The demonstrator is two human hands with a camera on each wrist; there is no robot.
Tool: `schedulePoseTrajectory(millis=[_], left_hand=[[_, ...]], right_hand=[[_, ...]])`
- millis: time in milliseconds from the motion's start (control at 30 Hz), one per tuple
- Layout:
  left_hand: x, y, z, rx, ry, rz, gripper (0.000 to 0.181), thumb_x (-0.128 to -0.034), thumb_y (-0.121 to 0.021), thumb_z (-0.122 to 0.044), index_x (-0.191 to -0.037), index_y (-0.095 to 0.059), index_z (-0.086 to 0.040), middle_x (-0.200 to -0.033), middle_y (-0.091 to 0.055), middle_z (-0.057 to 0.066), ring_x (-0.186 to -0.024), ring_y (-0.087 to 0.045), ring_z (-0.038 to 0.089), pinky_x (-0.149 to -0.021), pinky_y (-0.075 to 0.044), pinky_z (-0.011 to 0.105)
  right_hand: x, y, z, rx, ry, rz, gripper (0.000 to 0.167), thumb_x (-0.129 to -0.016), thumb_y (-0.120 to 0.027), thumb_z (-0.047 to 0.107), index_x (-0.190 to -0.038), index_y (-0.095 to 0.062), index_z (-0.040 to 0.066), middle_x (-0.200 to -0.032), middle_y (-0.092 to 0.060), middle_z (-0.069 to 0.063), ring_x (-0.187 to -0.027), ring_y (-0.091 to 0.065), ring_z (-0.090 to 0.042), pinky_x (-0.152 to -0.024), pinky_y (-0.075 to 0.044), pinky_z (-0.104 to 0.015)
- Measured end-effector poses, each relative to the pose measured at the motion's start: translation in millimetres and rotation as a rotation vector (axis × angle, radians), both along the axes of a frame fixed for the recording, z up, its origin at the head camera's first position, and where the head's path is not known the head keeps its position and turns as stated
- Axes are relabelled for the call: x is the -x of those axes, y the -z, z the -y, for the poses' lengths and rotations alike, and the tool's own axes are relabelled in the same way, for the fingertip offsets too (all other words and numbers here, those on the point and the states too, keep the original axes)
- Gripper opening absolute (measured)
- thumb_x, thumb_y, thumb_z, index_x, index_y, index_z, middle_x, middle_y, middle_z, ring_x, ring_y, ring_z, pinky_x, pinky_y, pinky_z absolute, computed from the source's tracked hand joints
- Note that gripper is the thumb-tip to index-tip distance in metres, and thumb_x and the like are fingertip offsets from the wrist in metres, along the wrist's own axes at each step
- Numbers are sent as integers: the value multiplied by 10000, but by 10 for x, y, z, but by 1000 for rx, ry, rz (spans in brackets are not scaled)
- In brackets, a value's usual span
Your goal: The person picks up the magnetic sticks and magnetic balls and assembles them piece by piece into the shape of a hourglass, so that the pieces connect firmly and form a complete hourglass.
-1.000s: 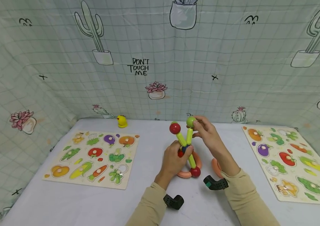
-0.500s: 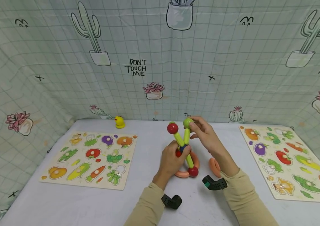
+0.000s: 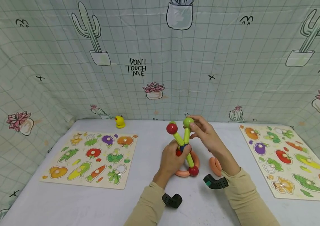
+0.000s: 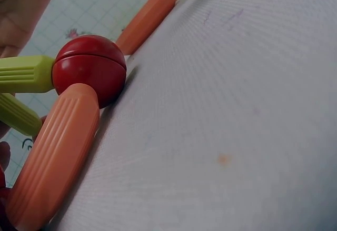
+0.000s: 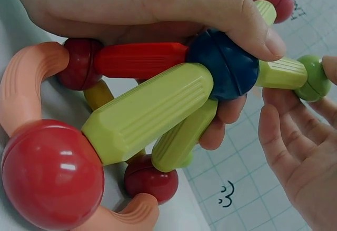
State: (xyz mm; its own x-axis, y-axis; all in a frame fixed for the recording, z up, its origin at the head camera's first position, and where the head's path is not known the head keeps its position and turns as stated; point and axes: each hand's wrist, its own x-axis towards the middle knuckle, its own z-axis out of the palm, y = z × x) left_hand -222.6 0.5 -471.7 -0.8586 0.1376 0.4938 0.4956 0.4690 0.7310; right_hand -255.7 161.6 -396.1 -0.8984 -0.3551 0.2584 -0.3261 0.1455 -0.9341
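Observation:
A model of balls and rods stands on the white table. My left hand (image 3: 174, 158) grips it around the blue ball (image 5: 221, 65), thumb pressed against that ball. Curved orange pieces (image 3: 183, 173) and red balls (image 3: 193, 170) form its base. Yellow-green rods (image 5: 150, 110) spread from the blue ball, one rising to a red ball on top. With its thumb and fingers, my right hand (image 3: 209, 135) pinches the light green ball (image 3: 188, 122) at the end of another rod. In the left wrist view, a red ball (image 4: 89, 70) joins an orange piece (image 4: 58, 152) near the tabletop.
Loose curved orange pieces (image 3: 215, 166) lie beside the right forearm. Vegetable puzzle boards lie at the left (image 3: 82, 183) and right (image 3: 303, 196). A yellow toy duck (image 3: 119, 121) sits at the back edge, before a patterned cloth backdrop (image 3: 199, 53).
The head view has shifted slightly. Both hands keep the same hold on the model, with hardly any visible movement.

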Motion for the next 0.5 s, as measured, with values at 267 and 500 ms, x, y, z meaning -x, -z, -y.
schedulePoseTrajectory(millis=[267, 500], left_hand=[[1, -3, -1, -11, 16, 8, 325, -926, -563, -378, -994, -619, -65, -856, -644, 51, -769, -587, 134, -665, -487, 196], [1, -1, 5, -27, 30, 5, 319, -929, -556, -381, -994, -631, -78, -870, -656, 46, -799, -604, 142, -705, -499, 226]], right_hand=[[-1, 6, -9, 20, -33, -12, 413, -1008, -432, 236, -1374, -379, 50, -1135, -596, 6, -971, -592, -97, -751, -526, -255], [-6, 29, -34, -13, -89, 18, 424, -999, -455, 186, -1395, -350, 77, -1177, -596, -119, -995, -604, -88, -780, -524, -266]])
